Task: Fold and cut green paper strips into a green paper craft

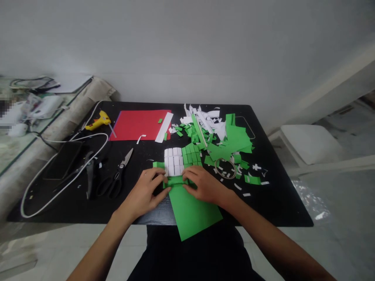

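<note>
On my far left a white cable loops across the black table, passing over a dark flat object. Next I see a yellow glue gun lying near the back, its nozzle end by the left edge of a red sheet. In front of that sheet, open scissors point away from me, and a white strip lies over the sheet's right end. My left hand pinches the left end of a folded green strip between thumb and fingers, at the table's front middle. Just beyond it sit rows of white paper blocks, with green paper blocks beside them. A green sheet slants from the strip past the table edge; I cannot tell whether the 2 are joined. My right hand pinches the strip's right end. Behind it spread paper scraps, then a ring, and farther right a white chair.
</note>
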`<state>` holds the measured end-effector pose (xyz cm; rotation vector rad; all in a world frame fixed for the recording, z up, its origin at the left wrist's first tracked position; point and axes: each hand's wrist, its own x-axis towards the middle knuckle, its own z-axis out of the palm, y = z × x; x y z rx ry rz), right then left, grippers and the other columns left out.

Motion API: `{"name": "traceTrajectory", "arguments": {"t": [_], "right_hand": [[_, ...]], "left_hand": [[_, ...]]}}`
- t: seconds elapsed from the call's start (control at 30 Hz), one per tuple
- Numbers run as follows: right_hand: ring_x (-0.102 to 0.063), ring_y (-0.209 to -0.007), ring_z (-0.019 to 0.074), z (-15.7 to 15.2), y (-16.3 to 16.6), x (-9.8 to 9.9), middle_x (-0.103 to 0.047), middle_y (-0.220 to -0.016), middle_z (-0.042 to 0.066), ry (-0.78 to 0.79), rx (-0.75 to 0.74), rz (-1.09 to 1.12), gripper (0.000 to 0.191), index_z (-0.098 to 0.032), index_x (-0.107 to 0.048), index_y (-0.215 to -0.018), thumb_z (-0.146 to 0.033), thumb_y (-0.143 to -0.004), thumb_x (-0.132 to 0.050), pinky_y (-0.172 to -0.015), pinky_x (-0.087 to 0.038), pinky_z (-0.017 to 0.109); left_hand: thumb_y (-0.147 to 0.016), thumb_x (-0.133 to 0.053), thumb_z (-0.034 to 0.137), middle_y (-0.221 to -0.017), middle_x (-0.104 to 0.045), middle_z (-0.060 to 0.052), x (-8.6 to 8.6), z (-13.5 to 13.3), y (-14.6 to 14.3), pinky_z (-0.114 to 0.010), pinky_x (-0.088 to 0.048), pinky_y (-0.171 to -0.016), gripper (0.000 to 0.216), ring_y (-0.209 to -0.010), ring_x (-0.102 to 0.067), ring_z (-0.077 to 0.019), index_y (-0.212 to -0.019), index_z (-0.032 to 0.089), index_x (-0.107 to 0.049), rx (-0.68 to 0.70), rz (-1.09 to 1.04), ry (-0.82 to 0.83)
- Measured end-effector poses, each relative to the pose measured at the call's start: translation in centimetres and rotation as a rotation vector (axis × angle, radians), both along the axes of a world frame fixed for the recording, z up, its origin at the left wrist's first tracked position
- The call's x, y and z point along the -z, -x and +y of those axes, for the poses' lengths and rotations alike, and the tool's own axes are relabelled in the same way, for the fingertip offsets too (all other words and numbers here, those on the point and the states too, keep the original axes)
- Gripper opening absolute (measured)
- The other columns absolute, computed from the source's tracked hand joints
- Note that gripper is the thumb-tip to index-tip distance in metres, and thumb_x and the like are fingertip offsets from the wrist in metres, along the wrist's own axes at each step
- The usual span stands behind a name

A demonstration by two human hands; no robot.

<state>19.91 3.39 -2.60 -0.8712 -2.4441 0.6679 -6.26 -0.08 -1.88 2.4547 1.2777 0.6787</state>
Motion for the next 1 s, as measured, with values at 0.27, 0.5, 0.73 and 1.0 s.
{"name": "traceTrajectory", "arguments": {"t": [0.27,0.5,0.73,1.0], "right_hand": [[-0.065,-0.105,0.0272,-0.2,-0.1,0.2,-0.069,-0.11,0.013,-0.061,0.015,0.018,0.009,-0.014,-0.071,-0.102,-0.014,-0.094,-0.067,-0.097,-0.054,0.044],[-0.065,-0.108,0.0286,-0.7,0.4,-0.5,-0.07,-0.113,0.013,-0.071,0.033,-0.054,0.019,-0.014,-0.068,-0.111,-0.012,-0.092,-0.069,-0.098,-0.055,0.046],[-0.064,-0.115,0.0296,-1.3,0.2,-1.3,-0.068,-0.12,0.013,-0.055,0.061,-0.05,0.034,-0.015,-0.064,-0.122,-0.013,-0.09,-0.075,-0.102,-0.055,0.046],[-0.063,-0.103,0.0267,-1.2,1.2,0.4,-0.071,-0.107,0.01,-0.096,0.042,-0.136,0.006,-0.015,-0.069,-0.103,-0.018,-0.1,-0.066,-0.096,-0.053,0.044]], "left_hand": [[-0.099,-0.066,0.027,-0.115,-0.073,-0.005,0.6,-0.4,0.6,-0.044,-0.048,-0.097,0.007,-0.111,-0.068,-0.0257,-0.102,0.024,-0.06,-0.027,-0.048,0.044],[-0.098,-0.066,0.027,-0.114,-0.075,-0.004,0.4,-0.9,-0.2,-0.046,-0.048,-0.1,0.007,-0.113,-0.069,-0.0274,-0.104,0.025,-0.064,-0.098,-0.044,0.036],[-0.096,-0.069,0.029,-0.114,-0.075,-0.006,0.4,-1.3,-0.5,-0.046,-0.05,-0.098,0.022,-0.109,-0.069,-0.0277,-0.116,0.024,-0.064,-0.142,-0.106,-0.043],[-0.101,-0.058,0.018,-0.112,-0.076,-0.005,1.4,-1.4,-2.3,-0.046,-0.043,-0.101,0.014,-0.109,-0.067,-0.025,-0.102,0.023,-0.071,-0.063,0.032,-0.038]]}}
